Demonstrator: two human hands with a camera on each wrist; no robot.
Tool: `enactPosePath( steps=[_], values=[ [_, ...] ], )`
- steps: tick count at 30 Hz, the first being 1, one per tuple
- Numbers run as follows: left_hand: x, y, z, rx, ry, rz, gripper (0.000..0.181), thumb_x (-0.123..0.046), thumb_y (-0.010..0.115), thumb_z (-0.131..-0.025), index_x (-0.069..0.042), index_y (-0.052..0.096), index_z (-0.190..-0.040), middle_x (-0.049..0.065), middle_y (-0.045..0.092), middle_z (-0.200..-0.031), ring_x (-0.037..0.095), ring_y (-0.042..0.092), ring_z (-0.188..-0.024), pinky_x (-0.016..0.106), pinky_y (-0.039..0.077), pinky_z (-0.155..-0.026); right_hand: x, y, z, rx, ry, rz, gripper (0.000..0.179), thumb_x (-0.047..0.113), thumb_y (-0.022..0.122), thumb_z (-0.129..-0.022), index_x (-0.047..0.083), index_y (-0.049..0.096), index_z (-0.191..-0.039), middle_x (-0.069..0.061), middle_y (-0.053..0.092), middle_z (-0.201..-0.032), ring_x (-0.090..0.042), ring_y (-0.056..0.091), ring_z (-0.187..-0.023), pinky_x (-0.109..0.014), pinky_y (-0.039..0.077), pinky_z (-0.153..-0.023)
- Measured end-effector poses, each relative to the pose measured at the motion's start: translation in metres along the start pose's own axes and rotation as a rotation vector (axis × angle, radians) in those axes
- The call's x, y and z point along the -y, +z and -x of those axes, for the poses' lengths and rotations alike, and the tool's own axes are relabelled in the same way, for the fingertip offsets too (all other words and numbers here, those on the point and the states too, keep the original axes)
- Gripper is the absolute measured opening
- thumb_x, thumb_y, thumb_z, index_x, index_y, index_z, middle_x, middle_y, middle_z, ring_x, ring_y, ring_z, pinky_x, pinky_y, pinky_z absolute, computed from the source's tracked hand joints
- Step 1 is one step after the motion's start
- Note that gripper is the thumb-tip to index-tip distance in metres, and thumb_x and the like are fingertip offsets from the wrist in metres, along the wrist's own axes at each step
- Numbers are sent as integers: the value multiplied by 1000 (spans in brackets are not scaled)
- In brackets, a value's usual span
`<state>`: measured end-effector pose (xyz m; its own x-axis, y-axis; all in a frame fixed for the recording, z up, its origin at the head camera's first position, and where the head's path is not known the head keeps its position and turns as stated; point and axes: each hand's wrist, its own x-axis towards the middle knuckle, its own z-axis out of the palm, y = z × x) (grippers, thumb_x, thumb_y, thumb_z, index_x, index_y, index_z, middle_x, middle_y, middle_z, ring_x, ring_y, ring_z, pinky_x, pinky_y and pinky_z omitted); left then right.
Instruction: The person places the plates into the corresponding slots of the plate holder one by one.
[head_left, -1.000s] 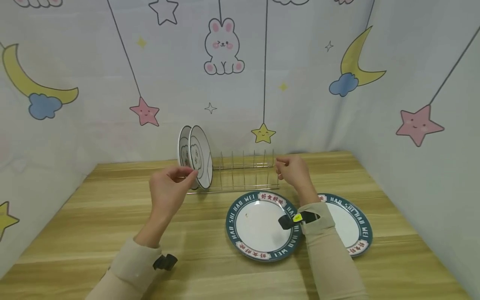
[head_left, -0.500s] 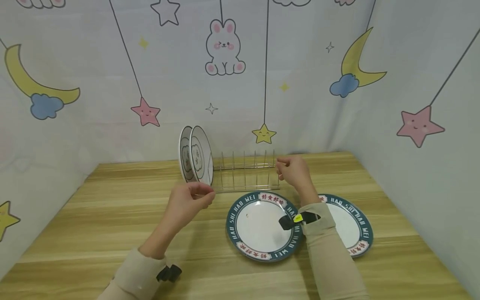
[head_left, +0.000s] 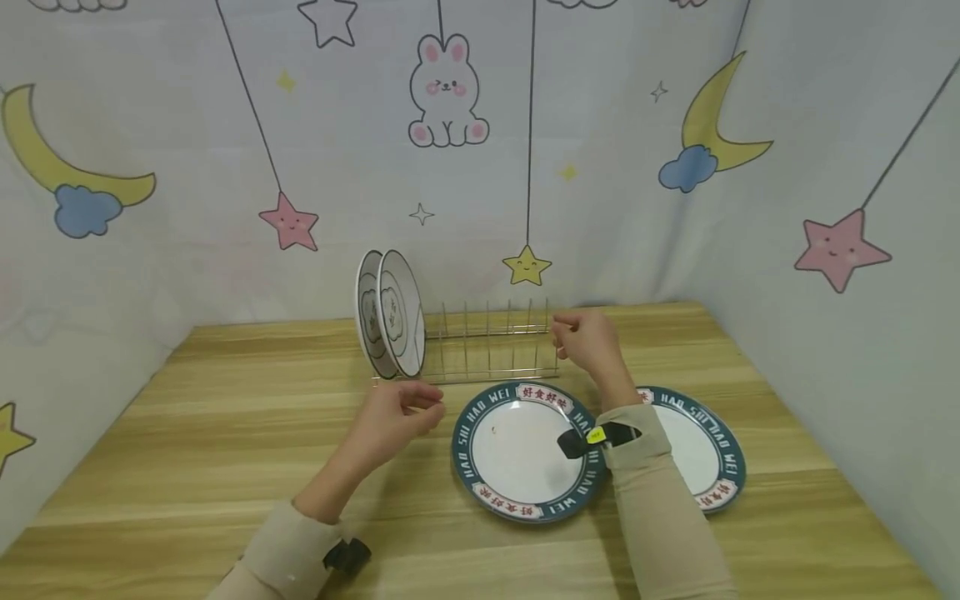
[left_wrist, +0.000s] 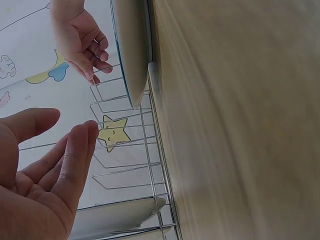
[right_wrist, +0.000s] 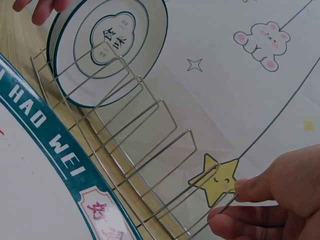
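The left teal-rimmed plate [head_left: 517,454] lies before the rack, partly bordered by my right sleeve [head_left: 637,458]. My left hand [head_left: 393,421], thumb and fingers apart on nothing, is near that rim; a low, gentle pinch there seems best. My right hand [head_left: 588,342] holds the wire rack's [head_left: 489,350] end; light steadiness should suffice. Beyond, two white plates [head_left: 402,312] stand slotted. Since a second ago, my left hand has left them, coming nearer the teal rim; my right stays put.
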<state>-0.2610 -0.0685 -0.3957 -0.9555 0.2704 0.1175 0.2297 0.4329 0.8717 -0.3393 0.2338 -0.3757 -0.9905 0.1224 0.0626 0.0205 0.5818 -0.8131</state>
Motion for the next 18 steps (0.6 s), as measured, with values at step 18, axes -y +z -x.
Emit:
enactPosePath(
  steps=[18],
  values=[
    [17,10,-4,131,37,-88,27,-16,73,-90,0,71,-110,5,71,-101,21,68,-93,34,57,-80,1,0,0,7,4,-10,36,21,57,-102,6,61,-134,-12,69,-100,-20,68,-78,-32,50,-71]
  ],
)
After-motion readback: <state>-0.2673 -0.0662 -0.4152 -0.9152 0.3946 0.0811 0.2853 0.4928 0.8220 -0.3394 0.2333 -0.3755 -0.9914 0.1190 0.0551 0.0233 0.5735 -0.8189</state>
